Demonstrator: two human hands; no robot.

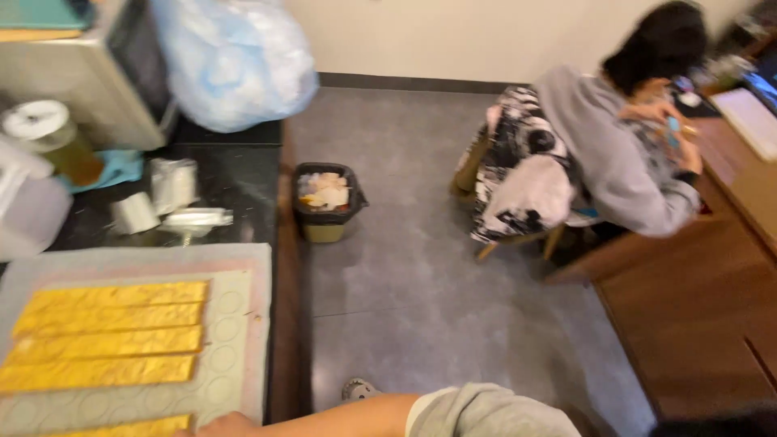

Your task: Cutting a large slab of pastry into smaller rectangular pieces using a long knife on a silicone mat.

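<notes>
Grip unseen; left hand (227, 424) beside baking mat (243, 324) with 5 yellow strips (105, 332).

A small dark waste bin (325, 202) stands on the grey tiled floor (421, 267) beside the dark counter (235, 182), full of crumpled paper. On the counter's far left sit a capped jar (48, 137), a blue cloth (117, 166), a few white packets (174, 184) and a bulging pale plastic bag (235, 61) — all blurred. To the far right another person in a grey hoodie (615, 154) sits on a chair with a black-and-white patterned cover (518, 154), bent over a wooden desk (712, 283) — a laptop (753, 113) lies at its far edge.
</notes>
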